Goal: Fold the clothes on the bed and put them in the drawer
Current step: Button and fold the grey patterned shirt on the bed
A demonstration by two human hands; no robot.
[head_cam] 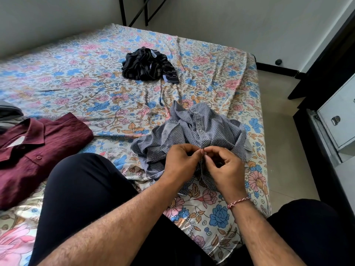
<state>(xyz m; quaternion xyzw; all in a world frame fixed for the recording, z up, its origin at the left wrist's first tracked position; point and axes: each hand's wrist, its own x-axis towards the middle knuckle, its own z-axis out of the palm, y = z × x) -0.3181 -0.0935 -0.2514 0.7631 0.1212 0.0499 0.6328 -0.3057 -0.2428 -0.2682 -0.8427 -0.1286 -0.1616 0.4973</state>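
No writing or labels can be read. A bed (80, 60) with a floral sheet of blue, pink and orange fills a pale-walled room. Near its right edge lies a crumpled blue-grey patterned shirt (194, 131); the left hand (182, 162) and right hand (225, 167) each pinch its front edge, fingertips meeting. A folded maroon shirt (38, 150) lies at left, a dark striped garment (148, 64) farther back. A white drawer (338, 121) stands at right.

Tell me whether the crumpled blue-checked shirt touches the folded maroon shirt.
Apart. The head view shows floral bedsheet between the blue-checked shirt and maroon shirt.
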